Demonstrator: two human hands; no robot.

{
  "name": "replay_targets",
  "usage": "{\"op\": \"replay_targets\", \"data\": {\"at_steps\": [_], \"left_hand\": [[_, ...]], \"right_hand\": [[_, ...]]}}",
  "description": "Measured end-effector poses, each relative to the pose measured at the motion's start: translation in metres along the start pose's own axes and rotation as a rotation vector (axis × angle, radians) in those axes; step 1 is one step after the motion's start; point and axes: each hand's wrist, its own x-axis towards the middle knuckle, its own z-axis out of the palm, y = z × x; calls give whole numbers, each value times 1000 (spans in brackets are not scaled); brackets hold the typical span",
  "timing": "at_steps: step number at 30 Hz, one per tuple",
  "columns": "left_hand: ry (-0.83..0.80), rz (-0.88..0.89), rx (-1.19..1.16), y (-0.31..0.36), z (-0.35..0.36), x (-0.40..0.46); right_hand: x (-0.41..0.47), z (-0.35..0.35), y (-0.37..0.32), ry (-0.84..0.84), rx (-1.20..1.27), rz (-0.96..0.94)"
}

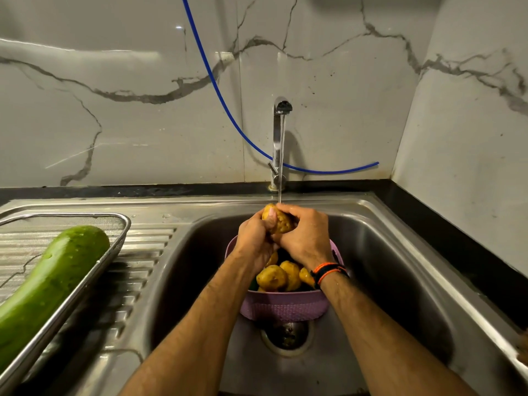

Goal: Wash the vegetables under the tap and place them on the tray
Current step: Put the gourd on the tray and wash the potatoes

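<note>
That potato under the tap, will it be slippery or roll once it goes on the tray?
Probably slippery: water from the tap runs onto the potato, which the left hand and right hand both grip. Its rounded shape may roll, though the tray has a raised rim. It looks firm.

Bare forearms, no sleeves, black and orange band (330, 272) on the right wrist
</note>
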Motion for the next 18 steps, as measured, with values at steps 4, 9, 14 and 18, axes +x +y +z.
{"op": "replay_targets", "data": {"at_steps": [4,9,14,18], "left_hand": [[-3,-2,1,0,-2,2],[4,8,45,-1,-2,0],[11,-16,-2,1,-4,0],[11,-10,41,-1,-5,2]], "right_hand": [[1,2,-2,-37,8,25],[3,-3,1,-68,16,11],[3,3,0,-24,28,40],[3,-1,2,-106,22,48]]}}
